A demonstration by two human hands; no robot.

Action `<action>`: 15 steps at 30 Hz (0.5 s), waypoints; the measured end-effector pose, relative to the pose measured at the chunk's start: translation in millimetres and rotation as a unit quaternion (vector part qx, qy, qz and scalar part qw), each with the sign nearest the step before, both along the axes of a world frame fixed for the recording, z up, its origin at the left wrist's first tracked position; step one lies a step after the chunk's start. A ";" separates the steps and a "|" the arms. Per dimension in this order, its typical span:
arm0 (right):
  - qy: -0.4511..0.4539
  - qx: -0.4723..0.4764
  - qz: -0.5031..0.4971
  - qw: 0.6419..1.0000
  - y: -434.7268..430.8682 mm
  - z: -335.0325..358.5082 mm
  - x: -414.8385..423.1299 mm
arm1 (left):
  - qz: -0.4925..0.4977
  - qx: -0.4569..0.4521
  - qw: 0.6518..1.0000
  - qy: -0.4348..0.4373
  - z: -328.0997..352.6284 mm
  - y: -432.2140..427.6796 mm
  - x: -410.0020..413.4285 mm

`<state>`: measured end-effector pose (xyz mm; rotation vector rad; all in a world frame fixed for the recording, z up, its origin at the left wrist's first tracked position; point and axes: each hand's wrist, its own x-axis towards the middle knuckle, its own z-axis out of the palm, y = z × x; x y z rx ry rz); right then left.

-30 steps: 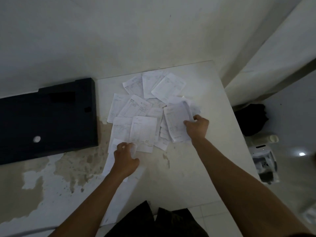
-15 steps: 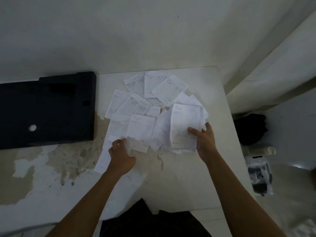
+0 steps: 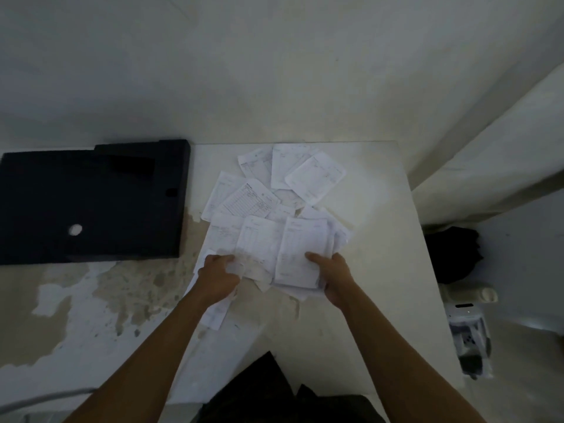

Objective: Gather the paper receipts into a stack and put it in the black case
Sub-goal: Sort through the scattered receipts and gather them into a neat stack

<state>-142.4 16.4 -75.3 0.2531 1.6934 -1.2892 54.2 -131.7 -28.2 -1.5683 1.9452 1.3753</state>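
Note:
Several white paper receipts [image 3: 262, 206] lie scattered and overlapping on the white table [image 3: 375, 248]. My right hand [image 3: 331, 277] grips a small stack of receipts [image 3: 302, 251] at its near edge, thumb on top. My left hand [image 3: 218, 274] pinches the near edge of a receipt [image 3: 259, 245] beside that stack. More receipts [image 3: 314, 175] sit farther back, untouched. One receipt [image 3: 215, 315] lies partly under my left forearm. The flat black case [image 3: 91, 203] rests to the left, with a small white round spot on top.
The table's left part has worn, stained patches [image 3: 122, 288]. The wall runs along the far edge. On the floor to the right are a dark bundle [image 3: 451, 254] and a white appliance [image 3: 468, 340]. My dark trousers [image 3: 274, 395] show at the near edge.
My right hand has pulled its stack of receipts nearer and leftward, beside my left hand. My left hand has closed on a receipt's near edge. The view has shifted slightly.

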 end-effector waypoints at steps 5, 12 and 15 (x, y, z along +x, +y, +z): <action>-0.074 -0.044 -0.005 0.996 -25.4 -5.7 19.8 | 0.005 0.018 1.000 0.017 -4.3 -7.2 6.4; -0.012 0.032 0.038 0.999 -39.7 -5.9 31.9 | 0.033 0.030 0.999 0.031 -3.7 -6.6 7.1; 0.026 0.028 0.060 0.997 -26.4 3.8 21.1 | 0.087 0.043 0.994 0.044 -11.5 -8.1 11.1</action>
